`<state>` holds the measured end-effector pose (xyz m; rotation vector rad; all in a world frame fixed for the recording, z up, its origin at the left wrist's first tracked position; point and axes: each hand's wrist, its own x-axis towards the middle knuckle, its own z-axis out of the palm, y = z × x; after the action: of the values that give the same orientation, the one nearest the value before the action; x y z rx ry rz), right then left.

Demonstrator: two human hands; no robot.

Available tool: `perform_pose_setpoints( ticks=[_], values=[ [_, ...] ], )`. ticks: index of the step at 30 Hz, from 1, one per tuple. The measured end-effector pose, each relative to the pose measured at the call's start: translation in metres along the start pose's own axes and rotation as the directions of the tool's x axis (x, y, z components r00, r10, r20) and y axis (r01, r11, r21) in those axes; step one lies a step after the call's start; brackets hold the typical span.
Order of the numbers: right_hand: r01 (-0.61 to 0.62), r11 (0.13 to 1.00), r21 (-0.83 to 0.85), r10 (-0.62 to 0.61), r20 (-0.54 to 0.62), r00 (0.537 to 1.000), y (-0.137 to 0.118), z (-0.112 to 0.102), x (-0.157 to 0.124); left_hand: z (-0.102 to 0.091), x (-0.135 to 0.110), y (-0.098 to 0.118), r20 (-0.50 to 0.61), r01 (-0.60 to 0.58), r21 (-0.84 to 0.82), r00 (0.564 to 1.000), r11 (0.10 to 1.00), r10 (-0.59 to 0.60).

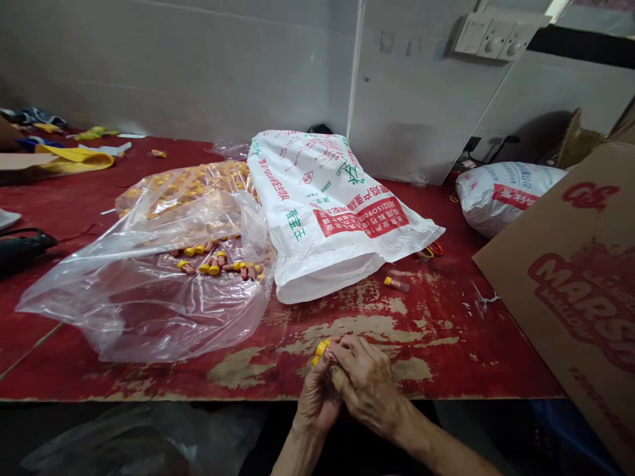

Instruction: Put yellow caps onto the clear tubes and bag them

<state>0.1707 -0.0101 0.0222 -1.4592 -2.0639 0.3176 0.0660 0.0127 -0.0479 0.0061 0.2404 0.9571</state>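
Note:
My left hand (317,400) is closed around small yellow-capped vials (322,346), just over the table's front edge. My right hand (370,383) presses against it, its fingers curled round the same vials. The caps stick out at the left, while the vial bodies are mostly hidden by my fingers. A similar vial (397,284) with a clear body and reddish contents lies alone on the table beyond my hands. More capped vials (213,268) are in the clear plastic bag (163,311) to the left.
A white woven sack (327,192) lies on the worn red table (476,357), its mouth facing me. At the right stands a cardboard box (560,264), with another white sack (506,185) behind it. Yellow material (79,159) and a black object (24,248) lie at the left.

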Motion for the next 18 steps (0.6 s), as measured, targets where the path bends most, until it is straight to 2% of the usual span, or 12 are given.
perform_pose_setpoints(
  ticks=[2,4,6,7,8,9,10,12,15,18],
  values=[
    [0.025,0.990,0.139,-0.043,0.133,0.990,0.006,-0.013,0.000,-0.002,0.000,0.003,0.100,0.026,-0.014,0.995,1.000,-0.024],
    [0.053,0.982,0.182,-0.078,0.132,0.988,0.025,-0.024,0.004,0.000,-0.001,0.004,0.177,0.037,-0.011,0.984,0.999,-0.034],
    [0.027,0.999,0.017,-0.027,-0.009,1.000,0.058,-0.033,0.014,0.003,-0.001,0.005,0.219,0.041,0.015,0.975,0.999,-0.044],
    [-0.052,0.990,-0.130,0.037,-0.114,0.993,0.078,-0.036,0.021,0.004,-0.001,0.005,0.237,0.043,0.029,0.970,0.999,-0.049],
    [-0.160,0.944,-0.290,0.111,-0.180,0.977,0.098,-0.039,0.029,0.004,-0.001,0.006,0.254,0.045,0.042,0.966,0.998,-0.054],
    [-0.246,0.865,-0.438,0.178,-0.191,0.965,0.118,-0.042,0.036,0.003,-0.001,0.006,0.271,0.048,0.050,0.961,0.998,-0.060],
    [-0.292,0.785,-0.547,0.239,-0.168,0.956,0.137,-0.044,0.042,0.002,-0.001,0.007,0.287,0.049,0.053,0.956,0.997,-0.063],
    [-0.280,0.691,-0.666,0.318,-0.067,0.946,0.165,-0.049,0.052,-0.002,-0.002,0.009,0.297,0.051,0.052,0.953,0.997,-0.064],
    [-0.176,0.716,-0.675,0.316,0.088,0.945,0.178,-0.055,0.055,-0.003,-0.003,0.010,0.255,0.037,0.056,0.966,0.998,-0.051],
    [-0.078,0.785,-0.614,0.280,0.240,0.930,0.161,-0.062,0.050,0.000,-0.004,0.010,0.181,0.015,0.076,0.983,0.997,-0.029]
  ],
)
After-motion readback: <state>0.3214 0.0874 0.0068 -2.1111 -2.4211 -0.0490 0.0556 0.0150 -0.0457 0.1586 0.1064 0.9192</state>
